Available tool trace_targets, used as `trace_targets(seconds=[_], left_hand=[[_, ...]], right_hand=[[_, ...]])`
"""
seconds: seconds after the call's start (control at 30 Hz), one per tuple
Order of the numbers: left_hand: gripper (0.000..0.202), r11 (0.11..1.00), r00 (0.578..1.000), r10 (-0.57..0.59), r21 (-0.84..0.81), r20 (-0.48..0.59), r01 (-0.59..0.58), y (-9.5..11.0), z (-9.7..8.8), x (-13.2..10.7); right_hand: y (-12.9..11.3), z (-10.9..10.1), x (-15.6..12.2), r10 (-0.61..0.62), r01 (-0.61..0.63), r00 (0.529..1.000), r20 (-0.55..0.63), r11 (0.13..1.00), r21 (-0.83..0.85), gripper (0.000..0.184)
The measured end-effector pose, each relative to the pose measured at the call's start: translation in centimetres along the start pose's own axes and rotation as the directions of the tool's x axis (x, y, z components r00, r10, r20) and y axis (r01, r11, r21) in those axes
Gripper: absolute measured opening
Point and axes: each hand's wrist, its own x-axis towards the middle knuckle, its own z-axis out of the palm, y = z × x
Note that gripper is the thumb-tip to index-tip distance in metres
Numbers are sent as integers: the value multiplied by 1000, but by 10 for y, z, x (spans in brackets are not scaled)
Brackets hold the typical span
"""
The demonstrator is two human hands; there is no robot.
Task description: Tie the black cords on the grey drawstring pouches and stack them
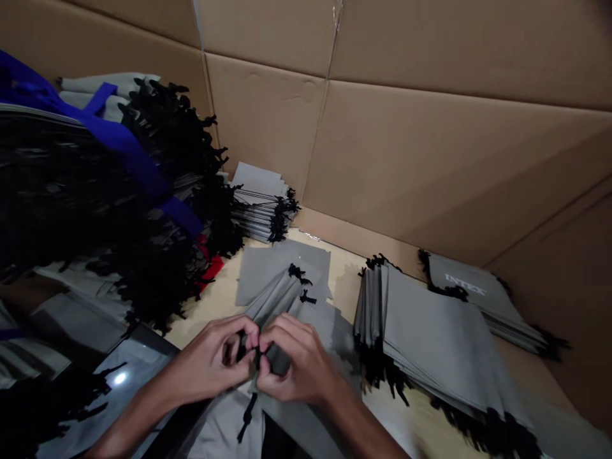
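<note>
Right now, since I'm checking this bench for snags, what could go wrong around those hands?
The black drawstring cord pinched between the left hand and right hand could perhaps knot. The loosely fanned stack of grey drawstring pouches on the right might slide, since its edges are uneven. The black cord ends in the heap at left could snag nearby pouches.

Live from my head, the camera's looking forward and down, right over my work. My left hand (210, 363) and right hand (299, 360) sit very near at six o'clock, the tabletop (329, 284) stretches ahead, and the cardboard wall (430, 159) fills twelve o'clock.
</note>
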Motion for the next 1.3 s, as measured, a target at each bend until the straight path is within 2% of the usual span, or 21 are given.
trace_targets(seconds=[0.07,0.2,0.37,0.47,0.57,0.67,0.73,0.93,1.17,1.3], left_hand=[[7,999,999,-41,-17,0,41,-1,0,-6],[27,986,989,-144,-92,-23,141,0,6,-15],[31,971,975,-200,-149,-94,185,1,16,-17],[21,991,974,-132,-15,-187,132,3,19,-17],[12,992,972,5,123,-233,24,6,19,-20],[15,979,960,129,188,-248,-83,8,19,-24],[17,969,949,181,213,-258,-127,7,18,-26],[18,952,941,226,263,-253,-157,4,9,-24],[17,928,855,314,322,-412,-186,7,2,-13],[16,944,854,288,276,-433,-178,0,6,-11]], right_hand=[[1,-1,0,13,-13,1000,-1,1000,18,28],[1,-2,-2,30,-30,1000,1,999,27,24],[0,-5,-2,94,-96,995,19,970,223,29],[0,-6,0,149,-147,989,15,952,268,30],[2,-5,1,125,-132,991,45,955,264,42],[5,-3,0,97,-117,991,89,963,242,52],[5,-2,0,111,-134,987,120,970,203,50],[7,-7,4,196,-219,959,204,971,100,39],[14,-16,23,137,-152,975,175,986,75,14],[16,-13,22,96,-113,984,149,988,106,10]])
